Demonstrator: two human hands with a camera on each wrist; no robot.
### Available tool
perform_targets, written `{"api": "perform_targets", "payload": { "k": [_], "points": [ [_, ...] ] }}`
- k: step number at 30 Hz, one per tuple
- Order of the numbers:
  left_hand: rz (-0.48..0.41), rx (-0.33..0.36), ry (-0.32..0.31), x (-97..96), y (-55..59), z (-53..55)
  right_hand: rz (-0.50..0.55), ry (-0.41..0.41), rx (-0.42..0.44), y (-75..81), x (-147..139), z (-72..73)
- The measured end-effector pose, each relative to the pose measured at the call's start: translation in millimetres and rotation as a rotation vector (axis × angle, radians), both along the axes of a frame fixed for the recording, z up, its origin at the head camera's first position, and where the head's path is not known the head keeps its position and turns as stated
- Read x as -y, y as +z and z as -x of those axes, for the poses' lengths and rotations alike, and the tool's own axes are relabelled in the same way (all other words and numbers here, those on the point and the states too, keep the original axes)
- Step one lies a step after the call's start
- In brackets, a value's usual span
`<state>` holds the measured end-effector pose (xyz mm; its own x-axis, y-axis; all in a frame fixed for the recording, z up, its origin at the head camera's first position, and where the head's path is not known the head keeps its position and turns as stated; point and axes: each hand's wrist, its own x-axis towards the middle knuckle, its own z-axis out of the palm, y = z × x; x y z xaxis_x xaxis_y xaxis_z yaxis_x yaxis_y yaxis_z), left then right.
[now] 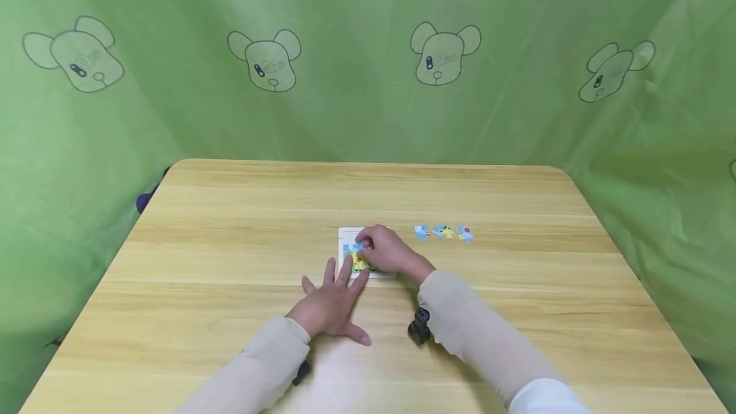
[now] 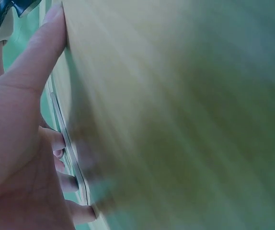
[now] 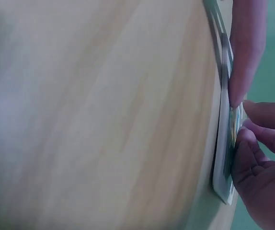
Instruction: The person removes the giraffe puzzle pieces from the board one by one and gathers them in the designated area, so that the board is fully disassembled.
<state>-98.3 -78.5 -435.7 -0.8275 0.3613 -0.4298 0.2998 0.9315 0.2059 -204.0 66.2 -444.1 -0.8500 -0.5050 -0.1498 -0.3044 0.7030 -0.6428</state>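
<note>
A small jigsaw puzzle in a white-rimmed tray [image 1: 341,238] lies on the table, its lower part filled with yellow, green and blue pieces. My left hand [image 1: 330,305] is spread flat, fingertips resting on the tray's near edge; the left wrist view shows its palm [image 2: 13,143] beside that edge. Over the tray, the curled thumb and fingers of my right hand [image 1: 388,251] pinch a puzzle piece, mostly hidden by the fingers. In the right wrist view these fingers [image 3: 245,151] are low against the tray's surface.
To the right of the tray lie three loose puzzle pieces [image 1: 447,232] in a row, blue with white, yellow and red parts. The wooden table [image 1: 230,222] reaches back to a green curtain [image 1: 356,126] printed with bear heads. A dark strap device [image 1: 419,326] sits at the right wrist.
</note>
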Motion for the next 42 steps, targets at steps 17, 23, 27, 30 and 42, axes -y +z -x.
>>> {"api": "perform_targets", "payload": {
  "k": [17,23,27,30,42],
  "points": [
    [0.028,-0.031,-0.011,-1.7,-0.1,-2.1,-0.045,-0.026,-0.013,-2.6,6.6,-3.5],
    [0.038,-0.03,-0.012,-1.9,1.8,-3.7,-0.046,-0.027,-0.014,-3.5,7.3,-3.4],
    [0.042,-0.029,-0.016,-2.0,2.2,-5.2,-0.041,-0.029,-0.016,-2.8,8.1,-3.7],
    [0.048,-0.031,-0.02,-2.1,2.2,-5.3,-0.035,-0.035,-0.02,-2.5,8.3,-4.0],
    [0.048,-0.022,-0.022,-2.5,2.9,-5.1,0.015,-0.065,-0.008,-3.7,9.8,-5.7]
  ]
}}
